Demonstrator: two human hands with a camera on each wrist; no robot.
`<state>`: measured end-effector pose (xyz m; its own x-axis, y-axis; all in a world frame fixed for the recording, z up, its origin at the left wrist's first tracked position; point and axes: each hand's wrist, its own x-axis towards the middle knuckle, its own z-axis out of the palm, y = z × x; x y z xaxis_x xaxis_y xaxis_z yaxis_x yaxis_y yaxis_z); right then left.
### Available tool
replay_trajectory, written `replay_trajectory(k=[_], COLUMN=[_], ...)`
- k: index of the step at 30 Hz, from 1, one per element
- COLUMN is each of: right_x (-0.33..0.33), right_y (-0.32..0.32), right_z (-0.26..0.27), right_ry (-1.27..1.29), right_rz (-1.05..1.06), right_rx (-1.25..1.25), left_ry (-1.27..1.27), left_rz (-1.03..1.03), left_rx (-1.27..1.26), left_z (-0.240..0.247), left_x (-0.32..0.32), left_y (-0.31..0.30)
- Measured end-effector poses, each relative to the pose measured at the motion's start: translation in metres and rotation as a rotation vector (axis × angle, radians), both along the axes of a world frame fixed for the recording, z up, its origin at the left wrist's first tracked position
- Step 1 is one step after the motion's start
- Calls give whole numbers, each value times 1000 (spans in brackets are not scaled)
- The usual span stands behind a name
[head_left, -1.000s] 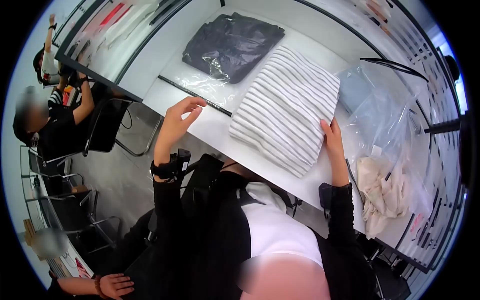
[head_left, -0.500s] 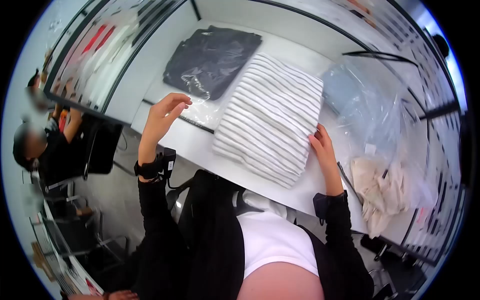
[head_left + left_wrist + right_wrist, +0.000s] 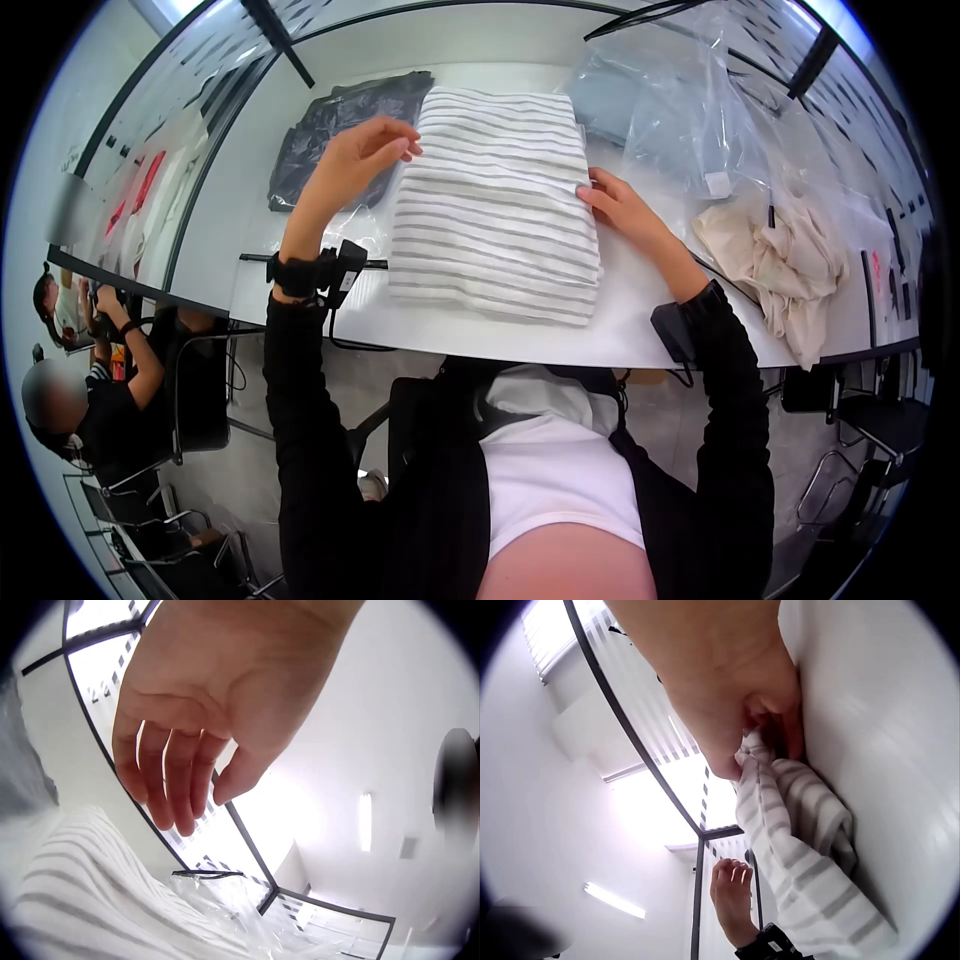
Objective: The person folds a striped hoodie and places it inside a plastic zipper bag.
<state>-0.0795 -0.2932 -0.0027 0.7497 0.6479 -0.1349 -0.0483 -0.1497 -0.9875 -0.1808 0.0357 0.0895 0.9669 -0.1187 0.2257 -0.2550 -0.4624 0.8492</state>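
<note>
R hand point(image 3: 622, 206), striped cloth point(image 3: 495, 215) to L, pinched

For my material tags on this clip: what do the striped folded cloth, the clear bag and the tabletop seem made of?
Striped folded cloth: soft matte fabric, perhaps cotton; it bunches softly in the right hand.
Clear bag: thin, glossy plastic film, see-through with crinkled highlights.
Tabletop: smooth white, probably laminate, with a soft sheen; its core isn't visible.
</note>
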Motion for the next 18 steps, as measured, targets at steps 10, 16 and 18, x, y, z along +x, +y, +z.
replay_trajectory(k=[10, 16, 18], right_x=[-5, 0, -1], right_y=[5, 2, 2], right_z=[4, -1, 1], right_ry=[48, 34, 28], right_rz=[-20, -16, -17], right_rx=[63, 16, 21], left_ry=[90, 195, 242], left_rz=[-48, 4, 49], left_rx=[-65, 167, 253], left_z=[-10, -10, -10], left_x=[14, 24, 32], left_y=[15, 22, 29])
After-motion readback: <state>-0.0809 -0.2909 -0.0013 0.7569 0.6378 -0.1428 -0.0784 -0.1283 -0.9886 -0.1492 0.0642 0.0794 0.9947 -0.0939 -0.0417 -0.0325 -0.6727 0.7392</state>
